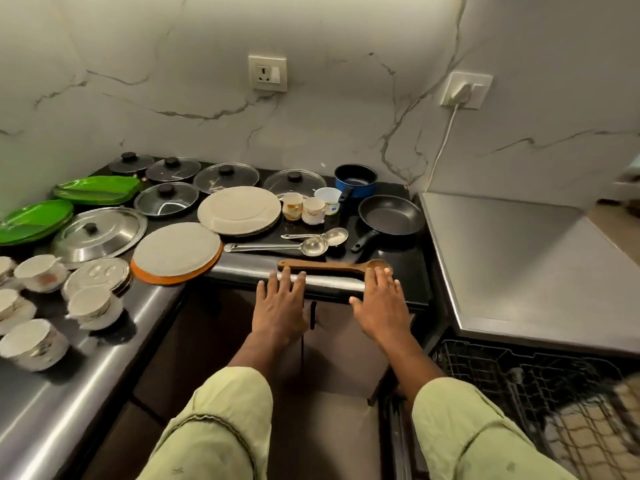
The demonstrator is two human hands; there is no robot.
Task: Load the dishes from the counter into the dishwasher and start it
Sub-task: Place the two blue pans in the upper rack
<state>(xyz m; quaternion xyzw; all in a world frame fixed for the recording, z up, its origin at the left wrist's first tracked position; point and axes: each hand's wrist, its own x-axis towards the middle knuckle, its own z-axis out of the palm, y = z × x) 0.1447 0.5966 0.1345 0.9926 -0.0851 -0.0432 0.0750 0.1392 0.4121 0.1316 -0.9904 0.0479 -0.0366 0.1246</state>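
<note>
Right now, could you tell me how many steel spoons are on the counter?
2. The longer steel spoon lies near the plate stack; the shorter steel spoon just behind it. None appear hidden.

The table (398, 268) is black and glossy, with a brushed steel front edge. A brown wooden spatula (332, 265) lies matt beside two shiny steel ladles (277, 247). The frying pan (390, 215) looks matt black, the steel lid (100, 233) mirror-bright, the lids (227, 177) behind clear glass, the green plates (34, 220) glossy plastic.

Veined marble wall (311, 126), two wall sockets (267, 73)
</note>
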